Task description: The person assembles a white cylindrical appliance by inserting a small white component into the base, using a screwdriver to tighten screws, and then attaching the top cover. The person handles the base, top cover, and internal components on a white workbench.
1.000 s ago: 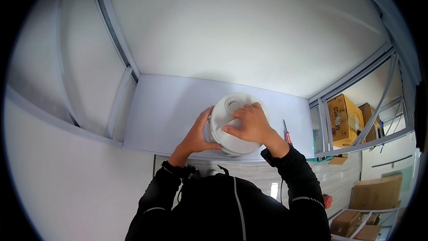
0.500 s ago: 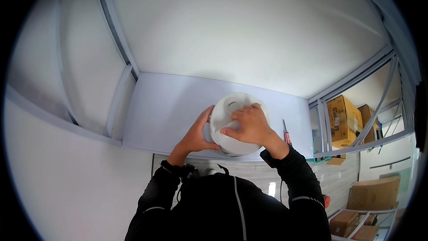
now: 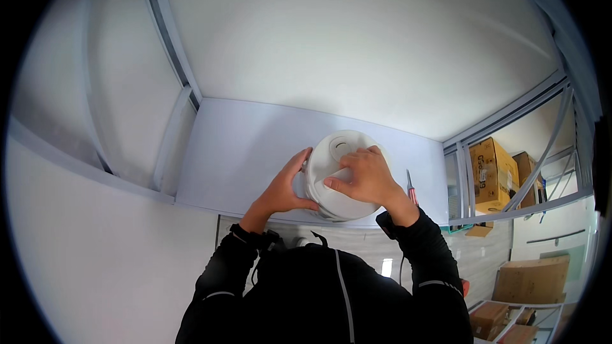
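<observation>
A white round container (image 3: pixel 341 207) with a lid stands near the front edge of the pale table. Its lid (image 3: pixel 322 159) has a round inset with a dark curved mark and a raised grip across the middle. My right hand (image 3: pixel 366 178) is closed on that grip, thumb on the near side; the hand hides most of it. Curved around the container's left side is my left hand (image 3: pixel 280 186), its thumb at the near edge and its fingers at the far edge. To the right of the container lies a screwdriver-like tool (image 3: pixel 412 195) with a red handle and thin shaft.
The pale table (image 3: pixel 236 146) backs onto a white panel (image 3: pixel 357 38). Metal frame posts (image 3: pixel 169 44) rise at the left and right. Beyond the right frame are cardboard boxes (image 3: pixel 492 175), with another large box (image 3: pixel 532 279) at the lower right.
The lid has turned slightly, its round inset shifting right. My right hand has moved a little to the right with it. My left hand stays at the side, slightly shifted.
</observation>
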Demonstrator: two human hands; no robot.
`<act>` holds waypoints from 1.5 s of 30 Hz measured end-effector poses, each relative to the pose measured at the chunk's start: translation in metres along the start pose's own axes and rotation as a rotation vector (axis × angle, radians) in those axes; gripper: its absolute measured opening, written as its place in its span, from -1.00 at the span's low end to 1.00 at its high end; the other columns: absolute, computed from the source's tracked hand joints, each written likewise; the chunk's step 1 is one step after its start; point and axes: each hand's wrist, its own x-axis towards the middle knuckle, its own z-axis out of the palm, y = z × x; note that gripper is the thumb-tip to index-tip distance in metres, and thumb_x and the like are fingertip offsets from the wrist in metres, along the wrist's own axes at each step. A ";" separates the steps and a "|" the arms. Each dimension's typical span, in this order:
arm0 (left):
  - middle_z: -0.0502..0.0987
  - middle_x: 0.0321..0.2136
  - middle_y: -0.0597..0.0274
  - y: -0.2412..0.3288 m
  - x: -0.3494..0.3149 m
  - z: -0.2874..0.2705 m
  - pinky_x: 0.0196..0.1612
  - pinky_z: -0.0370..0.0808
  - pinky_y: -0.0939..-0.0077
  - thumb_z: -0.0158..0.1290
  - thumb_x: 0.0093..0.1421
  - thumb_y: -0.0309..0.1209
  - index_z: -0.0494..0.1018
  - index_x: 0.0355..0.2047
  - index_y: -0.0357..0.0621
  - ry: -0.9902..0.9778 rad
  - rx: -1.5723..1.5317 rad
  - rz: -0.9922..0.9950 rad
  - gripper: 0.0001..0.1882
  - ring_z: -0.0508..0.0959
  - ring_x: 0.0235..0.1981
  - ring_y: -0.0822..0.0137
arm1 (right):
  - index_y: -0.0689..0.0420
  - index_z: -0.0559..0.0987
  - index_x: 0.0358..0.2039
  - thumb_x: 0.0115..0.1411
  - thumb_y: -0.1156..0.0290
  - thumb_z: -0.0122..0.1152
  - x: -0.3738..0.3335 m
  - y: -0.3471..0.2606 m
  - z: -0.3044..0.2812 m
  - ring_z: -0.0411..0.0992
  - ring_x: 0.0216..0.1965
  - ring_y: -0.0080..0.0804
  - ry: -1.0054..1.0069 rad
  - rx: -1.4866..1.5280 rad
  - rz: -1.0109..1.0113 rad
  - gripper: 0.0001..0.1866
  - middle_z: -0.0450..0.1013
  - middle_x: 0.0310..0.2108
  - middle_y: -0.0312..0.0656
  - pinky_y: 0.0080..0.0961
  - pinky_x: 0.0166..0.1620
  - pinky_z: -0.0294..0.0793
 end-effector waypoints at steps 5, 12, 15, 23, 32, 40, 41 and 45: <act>0.20 0.53 0.01 -0.001 0.000 -0.008 0.47 0.29 0.05 0.66 -0.17 -0.20 0.00 0.59 -0.17 -0.037 -0.049 -0.072 0.43 0.22 0.53 0.09 | 0.14 0.64 -0.49 0.12 -0.19 0.44 -0.002 -0.002 -0.001 0.51 -0.31 -0.07 -0.022 -0.011 0.019 -0.44 0.57 -0.48 -0.15 -0.19 -0.10 0.28; 0.20 0.54 0.09 -0.006 0.001 -0.011 0.48 0.29 0.00 0.66 -0.17 -0.25 0.03 0.60 -0.07 -0.056 -0.108 -0.089 0.40 0.23 0.53 0.10 | 0.13 0.65 -0.49 0.12 -0.19 0.42 0.002 -0.001 0.006 0.53 -0.32 -0.10 -0.029 -0.037 0.033 -0.44 0.55 -0.51 -0.16 -0.21 -0.09 0.29; 0.20 0.54 0.09 -0.005 0.002 -0.012 0.49 0.28 -0.03 0.66 -0.19 -0.25 0.02 0.60 -0.06 -0.055 -0.107 -0.104 0.41 0.22 0.53 0.09 | 0.13 0.68 -0.48 0.12 -0.22 0.40 0.002 0.001 0.006 0.54 -0.31 -0.09 -0.046 -0.020 0.045 -0.43 0.56 -0.50 -0.16 -0.19 -0.07 0.31; 0.16 0.56 0.09 -0.004 0.003 -0.015 0.51 0.22 -0.09 0.67 -0.20 -0.23 -0.02 0.61 -0.05 -0.084 -0.141 -0.147 0.45 0.18 0.55 0.07 | 0.10 0.66 -0.51 0.07 -0.18 0.46 0.002 -0.002 0.007 0.52 -0.35 -0.15 -0.017 -0.068 0.017 -0.47 0.54 -0.52 -0.20 -0.22 -0.10 0.30; 0.14 0.57 0.09 -0.006 0.004 -0.017 0.53 0.18 -0.09 0.67 -0.20 -0.26 -0.03 0.61 -0.06 -0.107 -0.170 -0.140 0.46 0.16 0.56 0.08 | 0.09 0.77 -0.47 0.03 -0.25 0.42 0.003 -0.003 0.010 0.54 -0.33 -0.12 -0.038 -0.070 0.037 -0.43 0.58 -0.49 -0.16 -0.13 -0.11 0.33; 0.18 0.55 0.11 -0.005 0.002 -0.017 0.52 0.20 -0.09 0.67 -0.21 -0.27 0.01 0.60 -0.06 -0.083 -0.167 -0.159 0.44 0.17 0.55 0.09 | 0.09 0.71 -0.47 0.06 -0.19 0.48 0.003 -0.004 0.010 0.54 -0.31 -0.18 -0.057 -0.109 0.018 -0.48 0.57 -0.48 -0.23 -0.21 -0.10 0.32; 0.19 0.55 0.11 -0.004 0.002 -0.017 0.51 0.20 -0.09 0.67 -0.21 -0.27 0.01 0.60 -0.06 -0.080 -0.170 -0.161 0.44 0.18 0.55 0.09 | 0.08 0.72 -0.46 0.08 -0.18 0.47 0.003 -0.004 0.010 0.54 -0.30 -0.18 -0.058 -0.110 0.014 -0.49 0.58 -0.47 -0.23 -0.20 -0.10 0.32; 0.15 0.55 0.12 -0.003 0.003 -0.018 0.53 0.23 0.00 0.67 -0.21 -0.29 -0.04 0.61 -0.06 -0.099 -0.144 -0.167 0.46 0.18 0.55 0.11 | 0.06 0.73 -0.42 0.15 -0.11 0.47 0.001 0.004 0.016 0.55 -0.28 -0.16 -0.029 -0.016 -0.018 -0.56 0.61 -0.43 -0.23 -0.20 -0.09 0.31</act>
